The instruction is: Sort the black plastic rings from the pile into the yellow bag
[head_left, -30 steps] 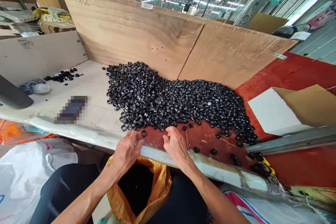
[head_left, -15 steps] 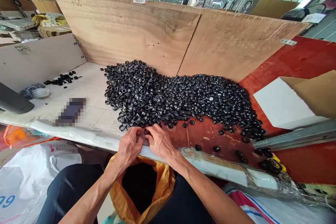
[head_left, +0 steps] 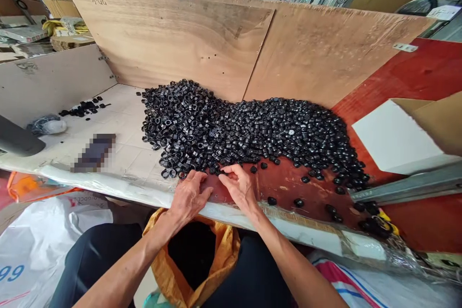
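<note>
A large heap of small black plastic parts covers the work surface; at the left they look like open rings, at the right like closed caps. My left hand is at the heap's front edge, fingers stretched forward to the nearest rings and thumb apart. To its right, my right hand has thumb and forefinger closing on a small black part. Its exact shape is mostly hidden by the fingers. Below both hands, an orange sack stands open between my knees, dark inside.
Plywood boards wall the back. A white carton and a metal bar stand at the right. On the left lie a blurred dark rectangular object, a plastic-wrapped bundle and loose black bits. A wrapped edge runs in front.
My hands were close together at the front edge; now they are apart. The right hand has moved right and forward to the heap, and the left hand has spread its thumb.
</note>
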Demonstrator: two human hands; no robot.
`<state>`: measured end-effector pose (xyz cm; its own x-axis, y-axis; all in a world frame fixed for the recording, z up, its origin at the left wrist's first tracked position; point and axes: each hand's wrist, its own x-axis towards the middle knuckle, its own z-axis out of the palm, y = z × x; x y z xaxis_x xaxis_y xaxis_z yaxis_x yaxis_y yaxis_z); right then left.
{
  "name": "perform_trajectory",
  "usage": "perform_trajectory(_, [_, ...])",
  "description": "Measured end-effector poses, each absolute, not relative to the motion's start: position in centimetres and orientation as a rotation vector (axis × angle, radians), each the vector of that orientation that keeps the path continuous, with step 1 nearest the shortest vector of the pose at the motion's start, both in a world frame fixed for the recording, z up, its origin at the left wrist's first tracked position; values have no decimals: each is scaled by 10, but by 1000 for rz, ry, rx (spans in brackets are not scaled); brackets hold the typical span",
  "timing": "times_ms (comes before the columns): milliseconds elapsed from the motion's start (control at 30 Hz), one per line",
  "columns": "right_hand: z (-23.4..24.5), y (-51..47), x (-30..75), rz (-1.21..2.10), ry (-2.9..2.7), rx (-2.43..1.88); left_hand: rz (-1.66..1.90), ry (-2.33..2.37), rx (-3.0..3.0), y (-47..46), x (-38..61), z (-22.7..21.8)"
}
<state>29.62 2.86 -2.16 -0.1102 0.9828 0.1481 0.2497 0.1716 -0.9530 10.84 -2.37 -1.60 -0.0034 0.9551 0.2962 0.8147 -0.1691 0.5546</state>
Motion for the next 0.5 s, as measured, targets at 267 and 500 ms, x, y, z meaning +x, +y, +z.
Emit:
perform_trajectory(267, [-21, 20, 290, 870, -1871, -1184, 1151, 1966, 1862, -22, 116, -24])
perform_trajectory(500, [-11, 12, 290, 1041, -2031, -950, 1021, 1723, 2012, -42, 102, -17])
